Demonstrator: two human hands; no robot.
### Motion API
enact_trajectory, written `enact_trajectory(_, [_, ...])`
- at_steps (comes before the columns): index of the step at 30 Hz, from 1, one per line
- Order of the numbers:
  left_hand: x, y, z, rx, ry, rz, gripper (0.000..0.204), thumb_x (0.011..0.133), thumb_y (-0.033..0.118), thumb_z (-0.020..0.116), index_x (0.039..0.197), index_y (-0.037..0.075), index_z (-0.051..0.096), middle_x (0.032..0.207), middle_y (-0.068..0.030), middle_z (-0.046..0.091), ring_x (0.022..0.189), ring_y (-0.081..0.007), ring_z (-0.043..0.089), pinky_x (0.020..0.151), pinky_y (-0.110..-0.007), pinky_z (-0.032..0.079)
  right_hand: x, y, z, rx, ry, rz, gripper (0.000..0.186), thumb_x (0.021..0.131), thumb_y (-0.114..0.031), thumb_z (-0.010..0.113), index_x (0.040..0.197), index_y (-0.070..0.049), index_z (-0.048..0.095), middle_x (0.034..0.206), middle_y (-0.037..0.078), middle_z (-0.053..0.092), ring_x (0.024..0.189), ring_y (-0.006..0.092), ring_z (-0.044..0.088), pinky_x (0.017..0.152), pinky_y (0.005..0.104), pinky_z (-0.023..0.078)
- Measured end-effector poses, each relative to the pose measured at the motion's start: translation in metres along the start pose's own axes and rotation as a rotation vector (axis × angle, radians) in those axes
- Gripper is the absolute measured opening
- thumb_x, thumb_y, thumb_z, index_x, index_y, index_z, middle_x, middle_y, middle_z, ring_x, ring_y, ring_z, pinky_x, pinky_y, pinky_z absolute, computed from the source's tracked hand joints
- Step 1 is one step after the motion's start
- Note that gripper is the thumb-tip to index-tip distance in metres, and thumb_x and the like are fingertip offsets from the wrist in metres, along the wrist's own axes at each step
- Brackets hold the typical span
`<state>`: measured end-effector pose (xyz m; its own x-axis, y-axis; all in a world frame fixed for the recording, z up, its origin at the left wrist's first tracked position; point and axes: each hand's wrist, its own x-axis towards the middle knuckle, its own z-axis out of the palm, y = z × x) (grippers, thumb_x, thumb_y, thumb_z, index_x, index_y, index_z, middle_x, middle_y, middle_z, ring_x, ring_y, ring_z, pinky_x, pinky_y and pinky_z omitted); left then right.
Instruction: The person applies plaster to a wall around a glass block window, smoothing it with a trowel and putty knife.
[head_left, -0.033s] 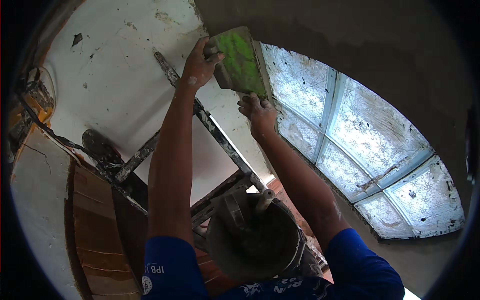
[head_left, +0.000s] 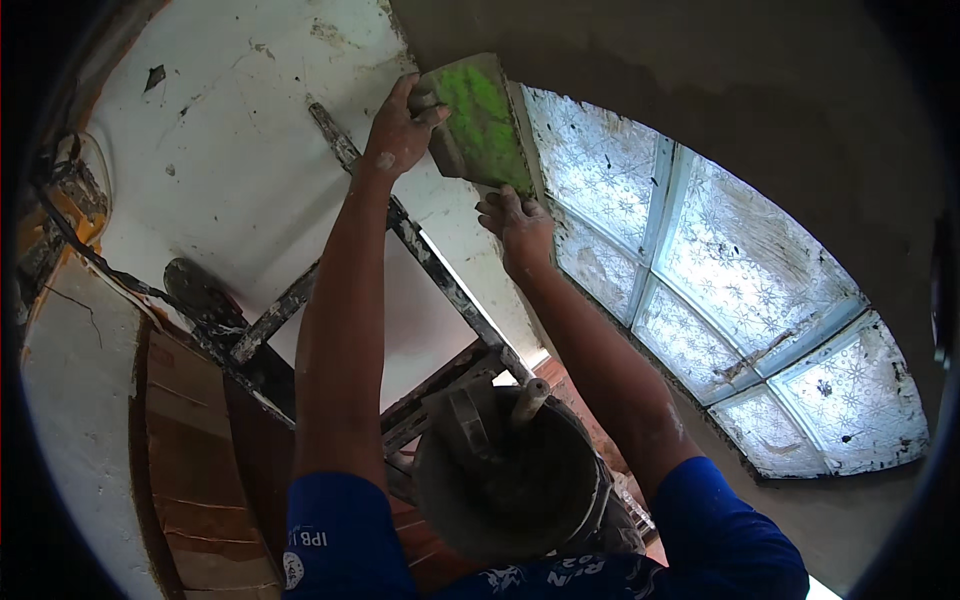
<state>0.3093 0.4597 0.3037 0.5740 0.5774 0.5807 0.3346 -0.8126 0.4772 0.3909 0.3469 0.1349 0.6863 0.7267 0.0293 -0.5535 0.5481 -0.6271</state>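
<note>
A flat grey board (head_left: 482, 122) with a worn green face lies against the plastered edge beside the window. My left hand (head_left: 402, 135) grips its left side, the thumb on the near face and the fingers reaching up along the edge. At the lower corner, my right hand (head_left: 520, 228) holds the board with bent, mortar-smeared fingers. Below my arms is a dark bucket (head_left: 590, 500) with grey mortar on it; a trowel-like tool with a round handle (head_left: 530, 400) rests at its top. The bucket's inside is too dark to make out.
A paint-spattered ladder-like frame (head_left: 440, 275) stands between my arms. To the right is an arched window of patterned glass panes (head_left: 745, 250), set in grey plaster (head_left: 800, 110). Black cables (head_left: 110, 270) run along the left, above a brown cardboard piece (head_left: 195, 450).
</note>
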Motion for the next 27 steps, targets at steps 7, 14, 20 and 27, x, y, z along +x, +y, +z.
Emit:
enact_trajectory(7, [0.003, -0.011, -0.002, -0.003, 0.019, 0.062, 0.059, 0.087, 0.022, 0.073, 0.135, -0.001, 0.047, 0.119, -0.0166, 0.064, 0.106, -0.0245, 0.062, 0.094, -0.035, 0.048, -0.024, -0.033, 0.033, -0.649, -0.177, -0.382, 0.033, 0.092, -0.026, 0.067, 0.096, 0.006, 0.07, 0.078, 0.018, 0.07, 0.076, 0.0248, 0.071, 0.069, 0.0369, 0.054])
enact_trajectory(14, [-0.002, 0.014, -0.001, 0.104, 0.07, 0.06, 0.062, 0.084, 0.023, 0.074, 0.135, -0.001, 0.047, 0.117, -0.022, 0.065, 0.112, -0.0327, 0.063, 0.094, -0.039, 0.049, 0.04, -0.042, 0.073, -0.694, -0.014, -0.698, 0.028, 0.091, -0.024, 0.065, 0.097, 0.002, 0.071, 0.083, 0.025, 0.069, 0.081, 0.0407, 0.068, 0.077, 0.0447, 0.051])
enact_trajectory(20, [0.002, -0.003, 0.0, 0.187, 0.132, 0.024, 0.047, 0.084, 0.013, 0.067, 0.125, 0.002, 0.048, 0.11, -0.0254, 0.066, 0.106, -0.0427, 0.063, 0.09, -0.045, 0.05, 0.045, -0.023, 0.088, -0.782, -0.02, -0.564, 0.028, 0.089, -0.023, 0.067, 0.105, -0.001, 0.069, 0.096, 0.026, 0.069, 0.091, 0.04, 0.068, 0.081, 0.0473, 0.051])
enact_trajectory(27, [-0.005, -0.001, -0.031, 0.148, -0.06, -0.015, 0.04, 0.085, 0.013, 0.066, 0.118, 0.002, 0.046, 0.106, -0.0223, 0.064, 0.101, -0.0364, 0.064, 0.087, -0.043, 0.049, -0.002, -0.023, 0.083, -0.79, -0.224, -0.777, 0.035, 0.088, -0.02, 0.068, 0.119, -0.003, 0.064, 0.104, 0.022, 0.069, 0.093, 0.0346, 0.069, 0.083, 0.0428, 0.053])
